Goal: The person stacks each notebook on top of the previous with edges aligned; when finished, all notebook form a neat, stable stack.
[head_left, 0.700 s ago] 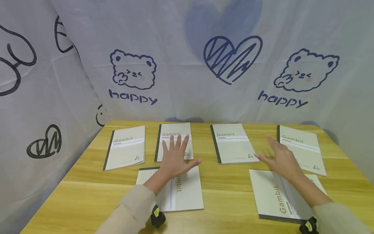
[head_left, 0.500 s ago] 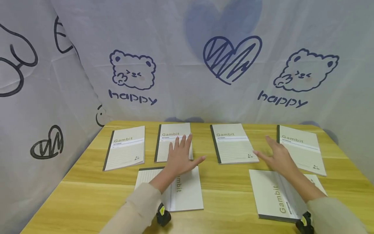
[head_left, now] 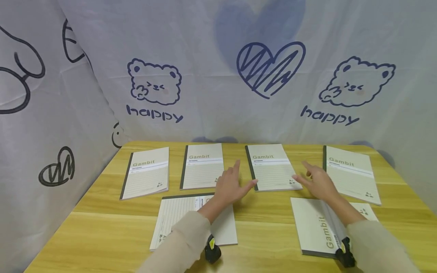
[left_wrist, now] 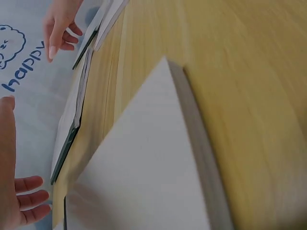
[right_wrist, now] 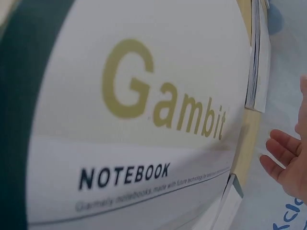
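Six pale "Gambit" notebooks lie on the wooden table (head_left: 266, 242). The third notebook (head_left: 273, 168) of the back row sits between both hands. My left hand (head_left: 235, 182) hovers at its lower-left corner with straight fingers, the thumb near the edge; contact is unclear. My right hand (head_left: 312, 180) is open by its lower-right corner, holding nothing. In the left wrist view, a front notebook (left_wrist: 144, 182) fills the frame, with the left hand (left_wrist: 14, 191) at its edge. The right wrist view shows the front right notebook's cover (right_wrist: 144, 120) and the fingers (right_wrist: 285, 158).
In the back row lie the far-left notebook (head_left: 146, 172), the second notebook (head_left: 202, 167) and the far-right one (head_left: 351, 174). Two more lie in front, a left one (head_left: 191, 220) and a right one (head_left: 317, 227), under my forearms. A printed cloth backdrop (head_left: 218, 76) closes off the back and left.
My left hand has left the second back-row notebook and moved right to the third one's left edge. My right hand has drifted slightly left towards the same notebook.
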Action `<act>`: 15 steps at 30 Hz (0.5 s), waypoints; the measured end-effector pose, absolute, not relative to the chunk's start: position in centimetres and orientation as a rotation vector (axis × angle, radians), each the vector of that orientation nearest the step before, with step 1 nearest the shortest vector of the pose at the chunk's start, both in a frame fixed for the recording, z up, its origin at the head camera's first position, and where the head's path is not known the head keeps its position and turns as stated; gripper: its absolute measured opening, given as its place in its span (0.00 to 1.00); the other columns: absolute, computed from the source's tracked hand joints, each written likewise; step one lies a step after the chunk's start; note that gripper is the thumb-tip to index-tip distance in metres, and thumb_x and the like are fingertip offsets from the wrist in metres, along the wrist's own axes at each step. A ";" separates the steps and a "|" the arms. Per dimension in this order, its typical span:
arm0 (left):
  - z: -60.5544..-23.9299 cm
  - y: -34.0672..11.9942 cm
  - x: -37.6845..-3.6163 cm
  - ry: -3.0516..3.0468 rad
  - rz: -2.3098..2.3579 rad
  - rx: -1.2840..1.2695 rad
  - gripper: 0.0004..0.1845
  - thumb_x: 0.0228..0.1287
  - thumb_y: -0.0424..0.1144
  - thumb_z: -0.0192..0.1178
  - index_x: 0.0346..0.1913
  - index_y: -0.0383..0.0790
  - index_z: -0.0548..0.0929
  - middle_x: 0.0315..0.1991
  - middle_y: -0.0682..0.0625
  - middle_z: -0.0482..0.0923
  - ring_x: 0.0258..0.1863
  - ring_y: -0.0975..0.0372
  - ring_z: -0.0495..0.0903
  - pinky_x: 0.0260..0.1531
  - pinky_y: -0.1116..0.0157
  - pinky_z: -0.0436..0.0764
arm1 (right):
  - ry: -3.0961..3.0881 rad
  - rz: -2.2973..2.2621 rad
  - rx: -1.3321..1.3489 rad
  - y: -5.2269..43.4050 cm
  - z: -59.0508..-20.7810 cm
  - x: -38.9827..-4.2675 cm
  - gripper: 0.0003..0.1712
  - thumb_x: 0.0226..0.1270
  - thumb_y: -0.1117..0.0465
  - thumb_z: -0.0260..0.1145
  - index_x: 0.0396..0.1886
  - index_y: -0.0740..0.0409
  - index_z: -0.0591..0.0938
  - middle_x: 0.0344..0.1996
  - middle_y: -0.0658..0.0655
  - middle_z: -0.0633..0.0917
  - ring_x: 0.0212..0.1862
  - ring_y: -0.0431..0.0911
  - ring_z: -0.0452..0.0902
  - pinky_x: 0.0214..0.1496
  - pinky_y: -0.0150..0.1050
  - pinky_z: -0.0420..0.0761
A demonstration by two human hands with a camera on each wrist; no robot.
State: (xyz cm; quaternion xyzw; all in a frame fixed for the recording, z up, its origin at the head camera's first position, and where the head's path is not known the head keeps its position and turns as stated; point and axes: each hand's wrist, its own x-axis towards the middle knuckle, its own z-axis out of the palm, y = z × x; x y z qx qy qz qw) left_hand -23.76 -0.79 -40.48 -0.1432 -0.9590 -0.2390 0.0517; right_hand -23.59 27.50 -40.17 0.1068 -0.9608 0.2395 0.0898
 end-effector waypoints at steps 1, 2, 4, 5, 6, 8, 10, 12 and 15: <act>-40.6 -0.5 -23.8 -2.928 -0.751 -0.421 0.47 0.58 0.69 0.47 0.72 0.41 0.52 0.57 0.38 0.74 0.52 0.48 0.75 0.45 0.52 0.77 | -2.869 0.714 0.316 27.5 -40.3 -23.7 0.41 0.65 0.47 0.59 0.63 0.77 0.62 0.34 0.69 0.78 0.32 0.52 0.73 0.32 0.43 0.73; -40.7 -0.2 -23.8 -2.942 -0.785 -0.405 0.47 0.58 0.69 0.46 0.72 0.41 0.52 0.58 0.38 0.73 0.54 0.48 0.74 0.48 0.52 0.76 | -2.882 0.717 0.316 27.4 -40.4 -23.8 0.41 0.65 0.47 0.59 0.64 0.77 0.62 0.30 0.66 0.78 0.29 0.49 0.70 0.29 0.41 0.71; -41.0 0.4 -23.8 -2.955 -0.842 -0.385 0.47 0.59 0.68 0.46 0.72 0.40 0.51 0.60 0.38 0.71 0.57 0.48 0.72 0.51 0.51 0.75 | -2.912 0.739 0.315 27.3 -40.6 -24.0 0.42 0.66 0.47 0.58 0.64 0.77 0.61 0.24 0.60 0.75 0.24 0.45 0.65 0.26 0.37 0.66; -41.1 0.7 -23.8 -2.957 -0.865 -0.381 0.46 0.60 0.68 0.46 0.72 0.40 0.51 0.61 0.38 0.70 0.59 0.48 0.71 0.53 0.51 0.74 | -2.929 0.748 0.322 27.2 -40.7 -24.1 0.42 0.66 0.47 0.58 0.64 0.77 0.60 0.21 0.57 0.73 0.23 0.44 0.63 0.25 0.35 0.64; -41.2 1.0 -23.9 -2.956 -0.895 -0.380 0.46 0.60 0.67 0.47 0.72 0.39 0.52 0.62 0.37 0.69 0.60 0.47 0.70 0.55 0.51 0.73 | -2.947 0.760 0.332 27.1 -40.7 -24.1 0.42 0.66 0.47 0.58 0.65 0.77 0.59 0.19 0.55 0.72 0.22 0.43 0.62 0.24 0.35 0.63; -41.4 1.6 -23.9 -2.956 -0.939 -0.382 0.45 0.61 0.65 0.48 0.71 0.37 0.53 0.63 0.37 0.68 0.61 0.48 0.69 0.56 0.51 0.72 | -2.992 0.776 0.356 27.0 -40.8 -24.1 0.43 0.67 0.47 0.57 0.66 0.77 0.57 0.16 0.53 0.70 0.20 0.42 0.60 0.22 0.35 0.61; -41.6 2.2 -23.8 -2.952 -0.956 -0.397 0.44 0.62 0.63 0.49 0.71 0.36 0.54 0.62 0.36 0.68 0.60 0.47 0.70 0.55 0.51 0.73 | -3.031 0.777 0.377 26.9 -41.0 -24.2 0.43 0.68 0.47 0.56 0.66 0.77 0.56 0.15 0.52 0.70 0.19 0.42 0.60 0.23 0.35 0.62; -41.8 2.7 -23.7 -2.972 -0.948 -0.398 0.43 0.62 0.63 0.48 0.70 0.36 0.55 0.61 0.36 0.69 0.58 0.48 0.72 0.53 0.52 0.75 | -3.058 0.759 0.384 26.9 -41.3 -24.3 0.42 0.67 0.47 0.57 0.66 0.76 0.57 0.16 0.54 0.71 0.21 0.43 0.63 0.25 0.36 0.64; -42.1 3.4 -23.5 -3.008 -0.890 -0.372 0.43 0.62 0.65 0.46 0.70 0.38 0.56 0.58 0.37 0.71 0.54 0.49 0.75 0.47 0.54 0.77 | -3.070 0.723 0.378 26.6 -41.6 -24.3 0.42 0.67 0.46 0.56 0.65 0.77 0.58 0.29 0.67 0.80 0.30 0.52 0.75 0.35 0.44 0.75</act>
